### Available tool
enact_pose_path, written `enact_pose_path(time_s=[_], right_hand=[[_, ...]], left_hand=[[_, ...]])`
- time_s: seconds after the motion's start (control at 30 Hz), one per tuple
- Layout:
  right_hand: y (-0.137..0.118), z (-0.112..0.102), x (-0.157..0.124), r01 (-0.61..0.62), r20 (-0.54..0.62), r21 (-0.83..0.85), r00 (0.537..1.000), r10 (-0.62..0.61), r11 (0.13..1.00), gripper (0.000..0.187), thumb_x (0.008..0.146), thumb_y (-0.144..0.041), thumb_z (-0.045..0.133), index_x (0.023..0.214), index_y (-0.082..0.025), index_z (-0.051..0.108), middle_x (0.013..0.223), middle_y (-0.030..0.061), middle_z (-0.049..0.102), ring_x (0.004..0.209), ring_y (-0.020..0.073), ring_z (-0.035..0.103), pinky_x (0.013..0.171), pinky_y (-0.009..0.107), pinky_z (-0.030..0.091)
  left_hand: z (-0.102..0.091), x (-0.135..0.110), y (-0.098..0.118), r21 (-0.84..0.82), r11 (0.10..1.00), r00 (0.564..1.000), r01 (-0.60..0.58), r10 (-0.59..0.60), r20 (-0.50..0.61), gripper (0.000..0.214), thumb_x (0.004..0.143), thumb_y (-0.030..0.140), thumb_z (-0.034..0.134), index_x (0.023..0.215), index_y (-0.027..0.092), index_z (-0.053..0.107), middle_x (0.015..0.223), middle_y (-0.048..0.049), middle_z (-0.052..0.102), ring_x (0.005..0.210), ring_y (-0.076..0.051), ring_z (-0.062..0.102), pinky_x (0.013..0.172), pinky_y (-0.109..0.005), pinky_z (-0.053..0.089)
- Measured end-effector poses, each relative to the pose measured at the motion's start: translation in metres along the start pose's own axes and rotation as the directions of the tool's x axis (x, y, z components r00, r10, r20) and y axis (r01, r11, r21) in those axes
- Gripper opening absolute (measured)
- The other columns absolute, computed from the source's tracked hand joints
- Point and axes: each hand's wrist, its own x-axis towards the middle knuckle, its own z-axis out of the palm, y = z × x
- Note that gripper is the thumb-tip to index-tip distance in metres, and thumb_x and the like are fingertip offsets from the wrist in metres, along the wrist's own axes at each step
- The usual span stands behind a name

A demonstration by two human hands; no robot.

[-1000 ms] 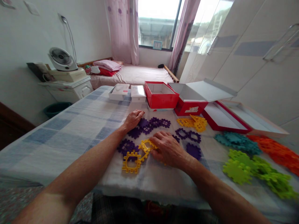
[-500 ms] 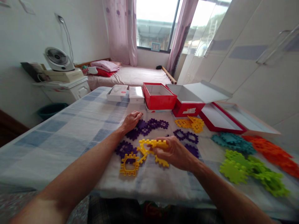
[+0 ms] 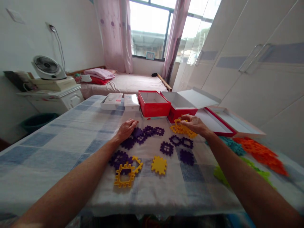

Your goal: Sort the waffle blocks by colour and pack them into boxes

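The right hand is over the yellow pile just in front of the dark red box, its fingers clamped on a yellow piece at the pile's top. The left hand lies on the desk beside the row of purple pieces, its fingers together and loosely bent; whether they press on the nearest one, I cannot tell. Nearer the person, a square yellow frame overlaps more purple pieces, with a solid yellow tile lying apart to its right. Beyond that tile sits a purple window-shaped piece, and farther right, a solid purple tile. Past the right forearm lie teal, orange and green piles.
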Motion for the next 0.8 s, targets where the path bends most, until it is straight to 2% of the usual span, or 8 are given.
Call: enact_pose_path(time_s=[0.1,0.13,0.2,0.3,0.37,0.47,0.6,0.8], right_hand=[[-0.014,0.001,-0.013,0.045,-0.119,-0.077,0.991,-0.054,0.996,0.031,0.079,-0.028,0.056,0.106,-0.016,0.064,0.103,0.0099,0.066,0.092,0.0203,0.061,0.086,0.033,0.044],[-0.022,0.001,-0.022,0.085,-0.102,-0.059,0.991,-0.091,0.995,0.030,0.080,-0.027,0.055,0.107,-0.016,0.064,0.102,0.0092,0.065,0.089,0.0191,0.061,0.085,0.033,0.045],[-0.042,0.001,-0.048,0.193,0.091,0.058,0.976,-0.198,0.979,0.029,0.082,-0.028,0.055,0.108,-0.018,0.063,0.098,0.0060,0.065,0.081,0.0151,0.061,0.078,0.028,0.047],[-0.072,0.007,-0.091,0.272,0.427,0.224,0.836,-0.345,0.936,0.033,0.079,-0.031,0.061,0.111,-0.021,0.063,0.094,0.0025,0.062,0.074,0.0119,0.059,0.071,0.024,0.047],[-0.085,0.016,-0.113,0.306,0.514,0.215,0.772,-0.374,0.927,0.040,0.077,-0.031,0.063,0.116,-0.022,0.060,0.101,0.0037,0.060,0.080,0.0136,0.059,0.075,0.027,0.048],[-0.090,0.030,-0.129,0.358,0.491,0.108,0.792,-0.363,0.928,0.046,0.078,-0.031,0.062,0.122,-0.020,0.055,0.110,0.0072,0.056,0.088,0.0179,0.058,0.083,0.033,0.046],[-0.094,0.036,-0.130,0.401,0.424,0.038,0.823,-0.378,0.915,0.046,0.074,-0.031,0.063,0.118,-0.017,0.057,0.105,0.0085,0.054,0.092,0.0200,0.055,0.087,0.035,0.045],[-0.137,0.034,-0.138,0.501,0.407,0.139,0.757,-0.511,0.854,0.052,0.072,-0.027,0.062,0.122,-0.020,0.053,0.107,0.0071,0.055,0.099,0.0206,0.050,0.089,0.035,0.042]], left_hand=[[0.000,0.000,-0.001,0.003,1.000,1.000,0.003,-0.003,-0.003,0.044,0.087,0.040,0.033,0.098,0.014,0.067,0.102,-0.0092,0.067,0.098,-0.021,0.059,0.090,-0.030,0.042],[0.001,0.000,-0.001,0.003,1.000,1.000,-0.001,0.001,-0.001,0.044,0.087,0.040,0.033,0.098,0.014,0.067,0.102,-0.0092,0.066,0.098,-0.020,0.059,0.090,-0.030,0.042],[0.001,0.000,-0.002,0.000,1.000,1.000,-0.009,0.009,0.000,0.044,0.088,0.039,0.033,0.098,0.014,0.067,0.102,-0.0091,0.066,0.097,-0.020,0.059,0.090,-0.029,0.042],[0.002,0.001,-0.003,0.008,1.000,1.000,-0.008,0.008,-0.003,0.042,0.088,0.038,0.033,0.098,0.015,0.067,0.102,-0.0079,0.066,0.097,-0.019,0.059,0.090,-0.028,0.042],[0.002,0.001,-0.003,0.021,1.000,1.000,-0.002,0.002,-0.003,0.040,0.089,0.036,0.034,0.098,0.015,0.067,0.101,-0.0074,0.066,0.097,-0.018,0.059,0.091,-0.027,0.041],[0.002,0.001,-0.002,0.032,0.999,1.000,-0.003,0.004,-0.011,0.039,0.089,0.035,0.034,0.097,0.015,0.067,0.099,-0.0072,0.067,0.096,-0.018,0.059,0.090,-0.027,0.041],[0.003,0.001,-0.003,0.034,0.999,1.000,-0.002,0.002,-0.021,0.037,0.089,0.034,0.035,0.094,0.017,0.067,0.097,-0.0058,0.066,0.094,-0.017,0.059,0.089,-0.026,0.042],[0.004,0.001,-0.003,0.035,0.999,0.999,-0.025,0.026,-0.031,0.037,0.090,0.033,0.035,0.090,0.017,0.067,0.092,-0.0062,0.066,0.091,-0.017,0.059,0.086,-0.026,0.042]])
